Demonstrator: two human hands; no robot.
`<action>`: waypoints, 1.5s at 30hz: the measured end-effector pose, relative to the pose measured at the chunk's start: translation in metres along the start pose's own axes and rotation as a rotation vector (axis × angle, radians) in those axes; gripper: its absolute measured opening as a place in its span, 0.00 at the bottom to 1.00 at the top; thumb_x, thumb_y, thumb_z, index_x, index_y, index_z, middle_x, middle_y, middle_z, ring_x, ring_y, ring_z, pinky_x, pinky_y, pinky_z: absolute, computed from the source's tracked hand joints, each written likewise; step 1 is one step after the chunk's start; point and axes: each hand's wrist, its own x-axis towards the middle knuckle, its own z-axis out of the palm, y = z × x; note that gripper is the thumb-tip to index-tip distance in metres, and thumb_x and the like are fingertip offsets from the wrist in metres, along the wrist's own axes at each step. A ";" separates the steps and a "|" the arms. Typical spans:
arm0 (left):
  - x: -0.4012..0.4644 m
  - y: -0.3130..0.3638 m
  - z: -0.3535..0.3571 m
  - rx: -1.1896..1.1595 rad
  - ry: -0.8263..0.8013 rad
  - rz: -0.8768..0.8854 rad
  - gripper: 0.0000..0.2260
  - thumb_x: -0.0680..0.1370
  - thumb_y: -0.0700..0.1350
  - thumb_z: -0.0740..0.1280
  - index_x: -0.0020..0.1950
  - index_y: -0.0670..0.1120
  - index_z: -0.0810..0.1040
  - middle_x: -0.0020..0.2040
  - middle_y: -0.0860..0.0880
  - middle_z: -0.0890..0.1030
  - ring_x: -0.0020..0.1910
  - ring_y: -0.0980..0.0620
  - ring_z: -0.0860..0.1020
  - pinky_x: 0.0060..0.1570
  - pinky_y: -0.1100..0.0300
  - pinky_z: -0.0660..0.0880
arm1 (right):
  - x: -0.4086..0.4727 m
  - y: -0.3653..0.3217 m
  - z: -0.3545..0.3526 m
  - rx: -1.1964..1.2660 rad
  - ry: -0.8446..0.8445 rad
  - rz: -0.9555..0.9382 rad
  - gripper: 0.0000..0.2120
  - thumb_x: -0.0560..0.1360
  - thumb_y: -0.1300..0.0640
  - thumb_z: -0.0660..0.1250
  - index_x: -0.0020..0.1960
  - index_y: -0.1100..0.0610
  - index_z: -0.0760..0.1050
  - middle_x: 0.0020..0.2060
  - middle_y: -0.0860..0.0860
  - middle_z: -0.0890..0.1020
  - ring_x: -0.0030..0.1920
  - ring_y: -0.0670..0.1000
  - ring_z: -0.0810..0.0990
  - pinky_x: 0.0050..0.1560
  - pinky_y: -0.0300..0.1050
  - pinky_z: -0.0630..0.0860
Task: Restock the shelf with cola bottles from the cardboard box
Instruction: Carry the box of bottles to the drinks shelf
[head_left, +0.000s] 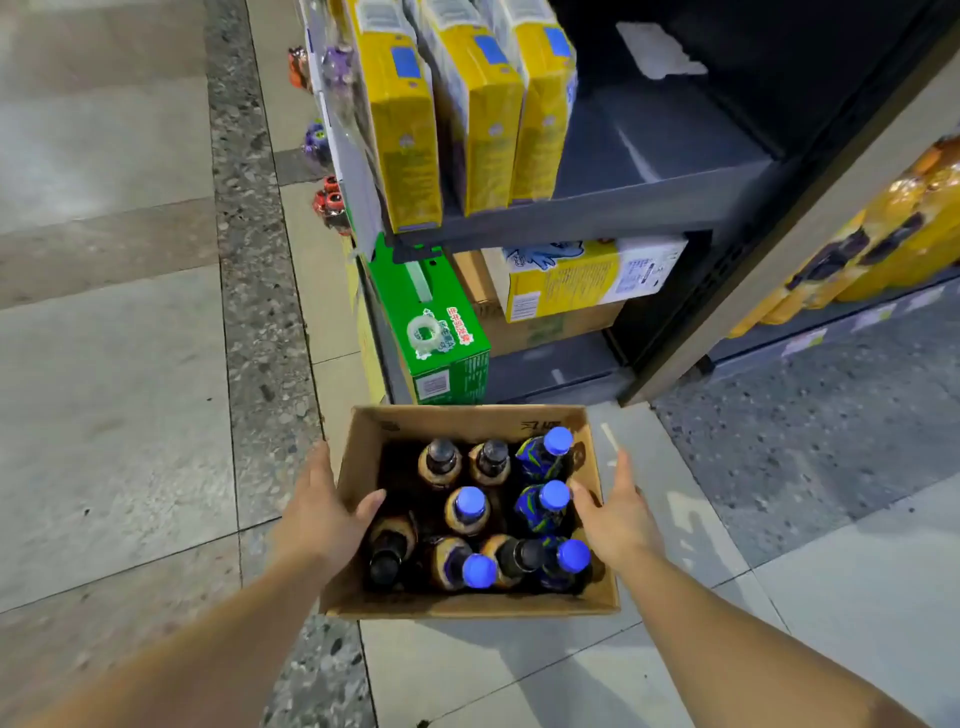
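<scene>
The shelving unit (597, 208) rises ahead, dark grey, with tall yellow cartons (410, 119) filling the left of its middle shelf and a broad bare stretch of shelf board (660, 135) to their right. Below, a green carton (441, 332) juts past the shelf front, beside stacked brown and yellow boxes (566, 280). The tiled floor (114, 389) spreads wide and free on the left, and a grey upright post (779, 249) bounds the bay on the right.

The open cardboard box (467, 603) sits just in front of the shelf base, or is held low there; I cannot tell whether it rests on the floor. In it stand the cola bottles (470, 506), about ten, some with blue caps, some with dark ones, packed close.

The left hand (322, 514) grips the box's left wall, thumb hooked inside over the rim, fingers down the outside. The right hand (618, 514) presses flat against the right wall, fingers straight, thumb over the rim.

I judge this the start: the box is being positioned and no bottle is out yet. Next, a hand must release the box, grasp one bottle by the neck, and lift it straight up clear of its neighbours before swinging toward the bare shelf. The shelf lip and the protruding green carton are the edges to clear.
</scene>
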 end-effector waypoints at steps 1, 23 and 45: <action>0.002 0.000 0.003 -0.044 0.001 -0.017 0.45 0.71 0.62 0.68 0.77 0.53 0.44 0.78 0.49 0.57 0.75 0.46 0.61 0.70 0.47 0.64 | 0.002 0.002 0.002 0.002 -0.002 0.016 0.39 0.77 0.40 0.61 0.78 0.46 0.42 0.68 0.57 0.72 0.64 0.61 0.74 0.59 0.52 0.71; -0.009 0.024 -0.011 -0.033 0.088 -0.158 0.06 0.74 0.45 0.67 0.50 0.50 0.75 0.37 0.49 0.76 0.37 0.46 0.73 0.39 0.57 0.70 | 0.004 0.010 -0.023 -0.100 -0.008 -0.067 0.11 0.79 0.51 0.61 0.53 0.58 0.76 0.53 0.58 0.81 0.55 0.60 0.78 0.47 0.44 0.70; -0.204 0.281 -0.233 0.110 -0.027 0.109 0.08 0.74 0.48 0.68 0.49 0.46 0.75 0.46 0.41 0.80 0.49 0.39 0.79 0.42 0.55 0.72 | -0.215 -0.002 -0.384 -0.045 0.138 0.059 0.13 0.79 0.52 0.61 0.53 0.60 0.76 0.55 0.61 0.81 0.56 0.61 0.78 0.48 0.48 0.72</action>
